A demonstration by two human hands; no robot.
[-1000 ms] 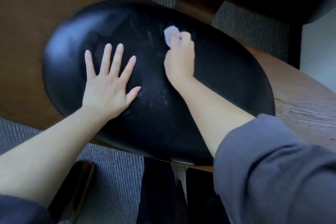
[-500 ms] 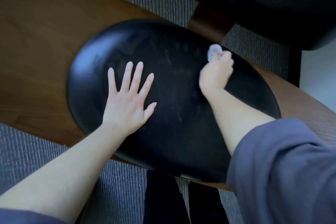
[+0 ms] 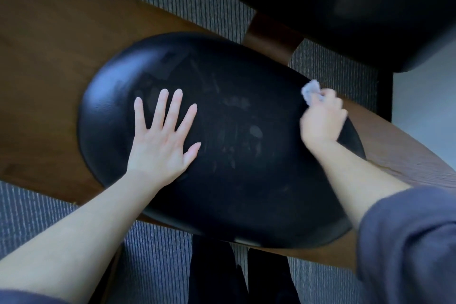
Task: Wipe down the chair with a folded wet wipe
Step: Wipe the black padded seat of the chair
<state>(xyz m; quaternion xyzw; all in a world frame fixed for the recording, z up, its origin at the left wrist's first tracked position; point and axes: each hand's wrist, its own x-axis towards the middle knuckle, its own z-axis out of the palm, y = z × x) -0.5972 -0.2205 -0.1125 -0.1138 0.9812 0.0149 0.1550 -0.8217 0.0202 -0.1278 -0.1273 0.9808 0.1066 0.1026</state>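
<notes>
Chair seat (image 3: 246, 155): rests on a wooden base (image 3: 44, 81) that extends past it to left and right, with carpet (image 3: 153, 266) beneath. Your left hand (image 3: 160, 145) lies flat on the seat's left half; your right hand (image 3: 320, 121) holds the wet wipe (image 3: 309, 90) at the far right rim. Behind the seat stands another padded piece (image 3: 345, 7).

One black chair seat (image 3: 246, 192), one wipe (image 3: 309, 90) (kinda blurry), and two hands: left hand (image 3: 160, 148), right hand (image 3: 322, 121).
</notes>
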